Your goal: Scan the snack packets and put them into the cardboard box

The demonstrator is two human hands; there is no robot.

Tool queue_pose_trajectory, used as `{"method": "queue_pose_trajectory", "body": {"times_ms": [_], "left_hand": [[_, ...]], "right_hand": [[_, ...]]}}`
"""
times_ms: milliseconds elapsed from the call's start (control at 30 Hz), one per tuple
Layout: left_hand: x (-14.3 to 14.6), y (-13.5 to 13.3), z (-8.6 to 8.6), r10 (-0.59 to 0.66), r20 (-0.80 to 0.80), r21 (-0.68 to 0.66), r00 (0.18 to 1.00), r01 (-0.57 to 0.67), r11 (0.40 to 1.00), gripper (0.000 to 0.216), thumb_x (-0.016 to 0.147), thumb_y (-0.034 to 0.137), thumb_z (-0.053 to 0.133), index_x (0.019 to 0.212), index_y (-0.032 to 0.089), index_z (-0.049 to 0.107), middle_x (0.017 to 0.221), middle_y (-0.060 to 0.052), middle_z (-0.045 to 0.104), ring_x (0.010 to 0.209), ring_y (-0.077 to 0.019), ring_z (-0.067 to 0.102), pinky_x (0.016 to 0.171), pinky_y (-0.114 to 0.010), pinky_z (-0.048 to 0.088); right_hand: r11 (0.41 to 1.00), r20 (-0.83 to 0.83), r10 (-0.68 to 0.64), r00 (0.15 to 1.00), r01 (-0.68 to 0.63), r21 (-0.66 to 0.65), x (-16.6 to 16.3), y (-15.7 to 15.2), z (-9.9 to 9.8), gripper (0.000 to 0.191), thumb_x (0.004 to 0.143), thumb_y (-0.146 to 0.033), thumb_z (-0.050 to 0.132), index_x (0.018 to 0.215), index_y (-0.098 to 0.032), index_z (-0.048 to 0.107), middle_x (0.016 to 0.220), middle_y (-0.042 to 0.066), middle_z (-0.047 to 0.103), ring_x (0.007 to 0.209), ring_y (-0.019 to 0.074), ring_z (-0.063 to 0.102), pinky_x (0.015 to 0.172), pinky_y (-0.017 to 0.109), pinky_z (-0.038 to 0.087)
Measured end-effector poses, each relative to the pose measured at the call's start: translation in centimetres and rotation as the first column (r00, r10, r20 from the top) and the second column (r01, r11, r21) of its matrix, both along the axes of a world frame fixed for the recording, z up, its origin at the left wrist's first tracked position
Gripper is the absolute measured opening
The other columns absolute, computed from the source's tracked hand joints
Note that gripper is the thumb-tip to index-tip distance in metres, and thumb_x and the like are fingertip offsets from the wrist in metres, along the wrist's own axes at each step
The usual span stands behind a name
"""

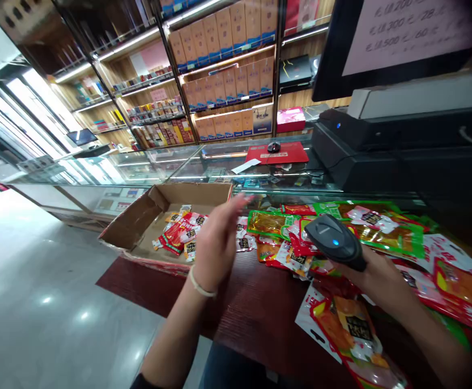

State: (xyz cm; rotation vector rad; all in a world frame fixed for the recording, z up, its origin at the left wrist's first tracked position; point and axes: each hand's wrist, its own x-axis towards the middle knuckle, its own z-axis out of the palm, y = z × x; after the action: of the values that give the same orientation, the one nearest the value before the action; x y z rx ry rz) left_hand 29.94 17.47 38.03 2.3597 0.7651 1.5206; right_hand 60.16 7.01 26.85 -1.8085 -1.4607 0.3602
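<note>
My right hand (pixel 376 275) is wrapped round a black barcode scanner (pixel 335 240) with a lit blue light, held above a pile of snack packets. My left hand (pixel 216 246), a pale band on its wrist, hovers at the right end of an open cardboard box (pixel 139 227). Its fingers stretch forward, slightly blurred, and I see nothing in them. Inside the box lie several red and white packets (pixel 183 229). Green-edged packets (pixel 272 222) and an orange-red packet (pixel 345 329) are among those heaped on the dark red counter (pixel 252 313).
A glass display case (pixel 211 162) runs behind the box, with a red mat (pixel 278 153) and a black mouse (pixel 274 147) on top. To the right stands a dark monitor (pixel 333 54) over black equipment (pixel 382 156). Shelves of boxed goods (pixel 228 81) line the back wall.
</note>
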Motion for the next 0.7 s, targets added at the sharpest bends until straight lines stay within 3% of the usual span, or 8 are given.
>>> {"method": "queue_pose_trajectory", "body": {"times_ms": [133, 233, 300, 467, 600, 700], "left_hand": [[-6.6, 3.4, -0.2, 0.314, -0.058, -0.100, 0.948, -0.318, 0.943, 0.047, 0.095, 0.019, 0.043, 0.142, 0.025, 0.043, 0.141, -0.008, 0.052, 0.130, -0.0193, 0.049, 0.113, -0.041, 0.036], [-10.1, 5.7, -2.0, 0.345, -0.228, -0.294, 0.911, -0.402, 0.867, 0.051, 0.093, 0.028, 0.048, 0.144, 0.025, 0.042, 0.152, -0.008, 0.039, 0.142, -0.0241, 0.032, 0.118, -0.046, 0.026], [-11.3, 6.4, -3.0, 0.367, -0.257, -0.359, 0.894, -0.441, 0.823, 0.048, 0.093, 0.032, 0.048, 0.140, 0.024, 0.048, 0.150, -0.008, 0.043, 0.141, -0.0248, 0.035, 0.117, -0.045, 0.027], [-11.1, 5.8, -3.3, 0.403, -0.203, -0.343, 0.892, -0.451, 0.824, 0.040, 0.092, 0.037, 0.047, 0.126, 0.021, 0.060, 0.124, -0.008, 0.066, 0.113, -0.0214, 0.062, 0.102, -0.038, 0.046], [-9.2, 3.6, -1.9, 0.465, -0.212, -0.219, 0.860, -0.505, 0.835, 0.035, 0.091, 0.040, 0.050, 0.119, 0.023, 0.065, 0.114, -0.005, 0.069, 0.097, -0.0189, 0.066, 0.092, -0.035, 0.051], [-6.8, 1.6, -0.6, 0.411, -0.189, -0.164, 0.892, -0.441, 0.883, 0.032, 0.091, 0.040, 0.053, 0.117, 0.026, 0.065, 0.114, -0.003, 0.068, 0.094, -0.0183, 0.066, 0.090, -0.034, 0.052]], "right_hand": [[1.000, 0.015, -0.032, 0.999, 0.032, 0.000, 0.0, 0.0, 0.0, 0.047, 0.073, -0.051, 0.065, 0.113, -0.026, 0.065, 0.099, 0.004, 0.074, 0.089, 0.0322, 0.069, 0.070, 0.038, 0.054], [0.998, 0.015, -0.055, 0.998, 0.055, -0.021, 0.1, 0.1, 0.0, 0.049, 0.073, -0.051, 0.064, 0.116, -0.026, 0.064, 0.103, 0.005, 0.074, 0.093, 0.0333, 0.068, 0.074, 0.041, 0.053], [0.995, 0.024, -0.087, 0.996, 0.088, -0.049, 0.2, 0.1, 0.1, 0.048, 0.072, -0.051, 0.065, 0.113, -0.026, 0.065, 0.102, 0.006, 0.074, 0.091, 0.0343, 0.068, 0.074, 0.043, 0.053], [0.993, -0.005, -0.098, 0.995, 0.097, -0.059, 0.1, 0.1, 1.5, 0.045, 0.070, -0.050, 0.067, 0.106, -0.022, 0.068, 0.094, 0.008, 0.074, 0.087, 0.0325, 0.068, 0.072, 0.041, 0.053], [0.987, 0.005, -0.122, 0.993, 0.122, -0.108, 0.7, -0.3, 2.7, 0.044, 0.070, -0.046, 0.069, 0.106, -0.021, 0.069, 0.096, 0.006, 0.074, 0.088, 0.0301, 0.068, 0.074, 0.039, 0.053], [0.995, -0.025, -0.104, 0.994, 0.104, -0.008, 1.9, -0.9, 3.4, 0.041, 0.073, -0.044, 0.068, 0.106, -0.020, 0.069, 0.103, 0.007, 0.073, 0.094, 0.0285, 0.066, 0.081, 0.040, 0.051]]}}
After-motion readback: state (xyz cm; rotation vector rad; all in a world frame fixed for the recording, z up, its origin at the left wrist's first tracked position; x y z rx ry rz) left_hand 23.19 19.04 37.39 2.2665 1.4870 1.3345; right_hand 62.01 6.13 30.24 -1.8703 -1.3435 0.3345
